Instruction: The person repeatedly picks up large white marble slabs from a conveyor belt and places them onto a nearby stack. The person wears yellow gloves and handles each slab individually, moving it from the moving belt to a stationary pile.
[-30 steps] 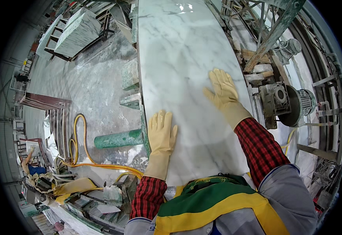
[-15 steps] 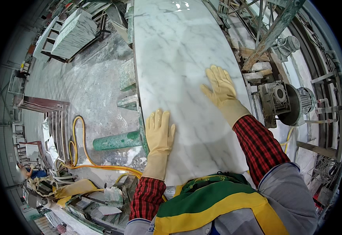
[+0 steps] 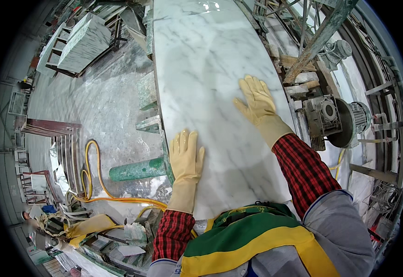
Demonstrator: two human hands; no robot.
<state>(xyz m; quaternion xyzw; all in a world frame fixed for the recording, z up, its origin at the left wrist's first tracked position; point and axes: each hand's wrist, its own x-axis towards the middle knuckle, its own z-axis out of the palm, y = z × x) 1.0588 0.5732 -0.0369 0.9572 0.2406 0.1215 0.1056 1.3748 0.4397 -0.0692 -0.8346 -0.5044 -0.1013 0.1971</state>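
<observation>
A long white marble slab (image 3: 220,124) with grey veins stretches away in front of me, its surface shiny and wet-looking. My left hand (image 3: 185,159), in a cream rubber glove, rests flat near the slab's left edge with fingers extended. Farther up and toward the right edge, my right hand (image 3: 257,99) wears a matching glove and also lies palm down, thumb spread. Neither hand grips anything. Red-and-black checked sleeves cover both forearms.
On the right stand a motor (image 3: 359,117) and a slanted metal beam (image 3: 321,39). A green roller (image 3: 137,169) juts out on the left, near a yellow hose (image 3: 88,173). Stacked marble slabs (image 3: 85,44) sit on a rack at the far left.
Both gloved hands stay flat on the marble, and only shift slightly left in the picture. At the lower left a background person has changed position.
</observation>
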